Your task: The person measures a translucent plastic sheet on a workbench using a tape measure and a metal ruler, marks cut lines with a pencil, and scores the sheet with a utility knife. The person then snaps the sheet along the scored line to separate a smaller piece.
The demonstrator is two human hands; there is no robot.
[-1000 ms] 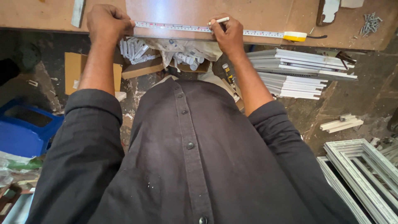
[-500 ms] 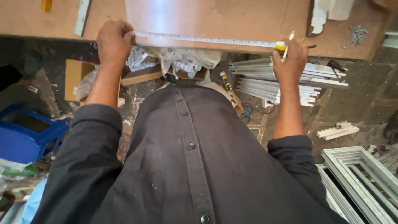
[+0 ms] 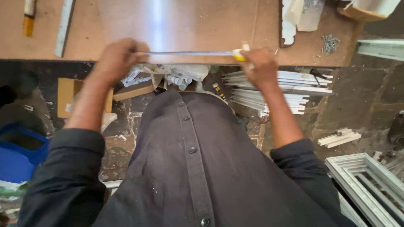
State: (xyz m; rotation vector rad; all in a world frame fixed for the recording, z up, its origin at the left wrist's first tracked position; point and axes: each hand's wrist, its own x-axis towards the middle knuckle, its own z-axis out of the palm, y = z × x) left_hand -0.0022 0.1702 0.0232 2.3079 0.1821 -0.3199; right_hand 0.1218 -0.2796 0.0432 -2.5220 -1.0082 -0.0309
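At the far left, on the dark floor, a blue plastic tub (image 3: 19, 153) sits beside a flat brown piece of cardboard (image 3: 67, 94). Above them runs the brown wooden bench (image 3: 202, 25), with a yellow-handled tool (image 3: 28, 17) and a thin grey metal strip (image 3: 64, 26) lying near its left end.

The left hand (image 3: 115, 59) rests at the near edge of the bench, fingers curled and pinching the left end of a silver steel measuring tape blade (image 3: 189, 53). The blade lies stretched flat along the bench edge, running rightward from that hand. Below it, under the bench, lies a heap of white plastic offcuts (image 3: 176, 73).

The right hand (image 3: 263, 67) is closed around the small yellow tape-measure case (image 3: 239, 54) at the blade's right end, also at the bench edge; a short white stick (image 3: 245, 46) pokes up from its fingers, though motion blur keeps me from telling what it is. Both forearms come out of rolled black shirt sleeves.

Further right, a stack of white profile strips (image 3: 277, 90) lies on the floor under the bench. A small pile of grey screws (image 3: 330, 43) sits on the bench top, and a white moulded frame (image 3: 366, 185) leans at the lower right.
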